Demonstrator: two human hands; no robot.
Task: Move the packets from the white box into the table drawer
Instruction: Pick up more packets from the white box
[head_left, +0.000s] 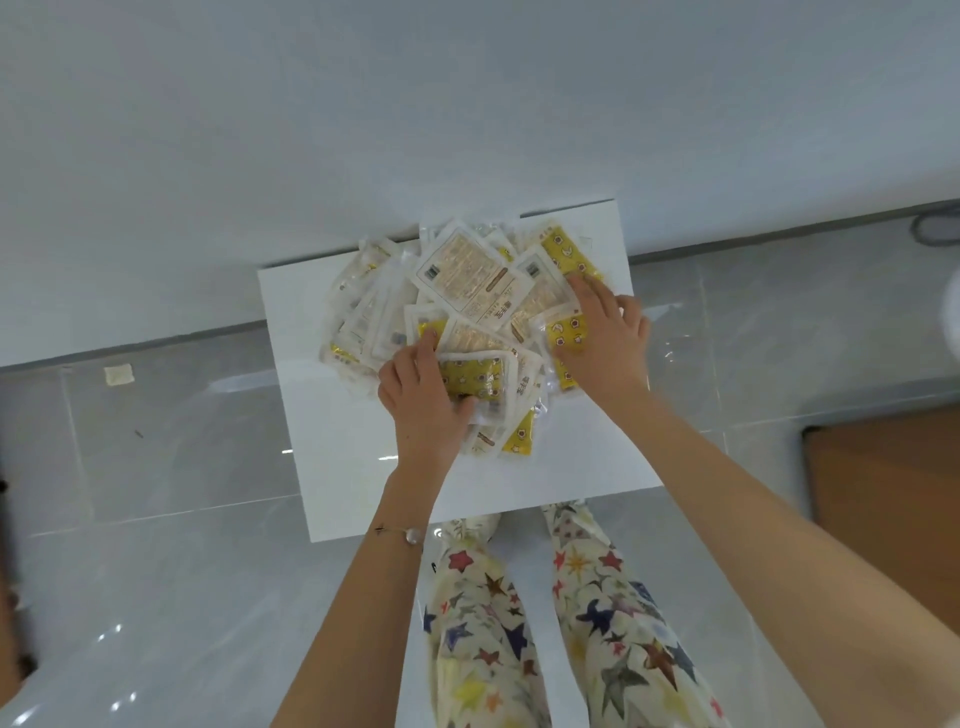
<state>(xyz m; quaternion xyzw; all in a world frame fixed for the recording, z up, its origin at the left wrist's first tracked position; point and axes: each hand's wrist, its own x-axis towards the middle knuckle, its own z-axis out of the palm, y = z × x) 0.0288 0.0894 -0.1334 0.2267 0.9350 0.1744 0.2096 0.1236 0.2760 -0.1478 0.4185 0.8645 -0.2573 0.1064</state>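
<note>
Many packets (467, 291) lie in a loose heap on a flat white top (332, 467), close to the wall. I cannot tell if this white top is the box or the table, and no drawer shows. Both hands are on the heap, so the step looks like scooping up a bunch to carry.

To do it well, push the heap together from both sides first, so it gets small and tight. The packets look shiny and slippery, so some may slide out. Get the fingers under the bottom ones, squeeze from left and right, and take only as many as two hands can hold. Lift slowly and keep the bunch flat.

The left hand (421, 389) is on the near left side of the heap. Its fingers (410, 358) are bent and close together, and its thumb presses down on a yellow packet (472, 376), so it pinches that one by its edge. The right hand (605, 338) lies on the right side of the heap. Its fingers (587, 291) are spread out and almost straight, resting flat on top of the packets, not holding any
</note>
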